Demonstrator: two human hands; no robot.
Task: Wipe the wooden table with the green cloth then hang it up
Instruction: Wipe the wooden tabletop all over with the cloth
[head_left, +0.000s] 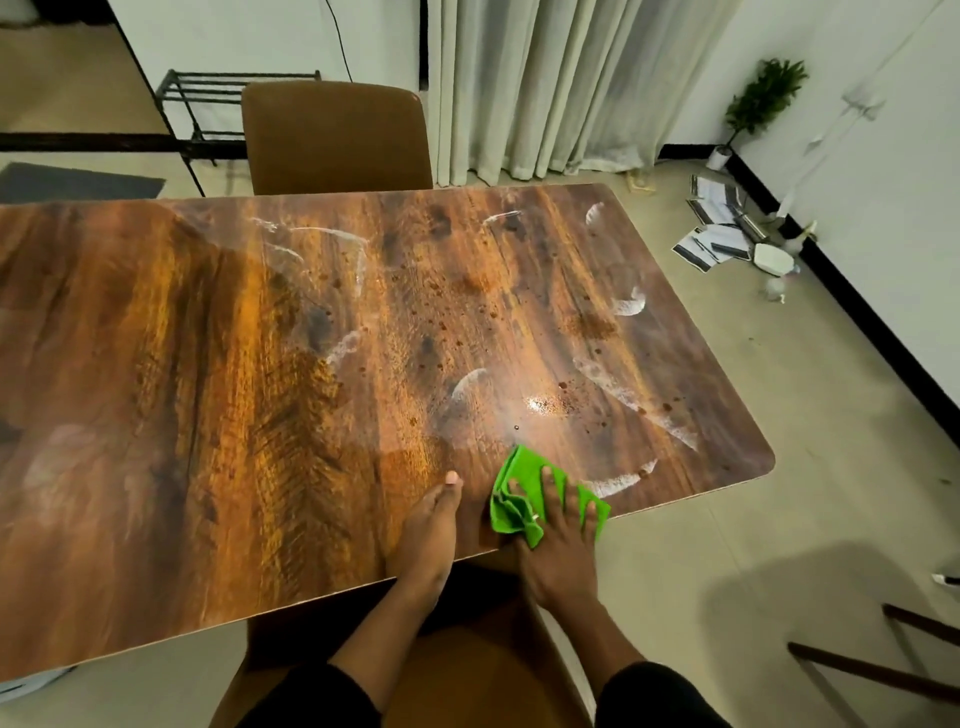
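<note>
Green cloth (514, 470), crumpled, lies under flat-fingered right hand (563, 551); left hand (428, 535) flat on table (208, 364).

This is looking like the dining room of a home. A wooden table (208, 364) is filling the middle of the pale tiled floor (753, 519), and a brown padded chair (337, 140) is standing at its far edge. Long pale curtains (545, 88) are hanging down to the floor, a small potted plant (763, 98) is sitting in the corner, and a black metal rack (208, 98) is standing against the white wall (234, 36) near a grey mat (72, 182).
</note>
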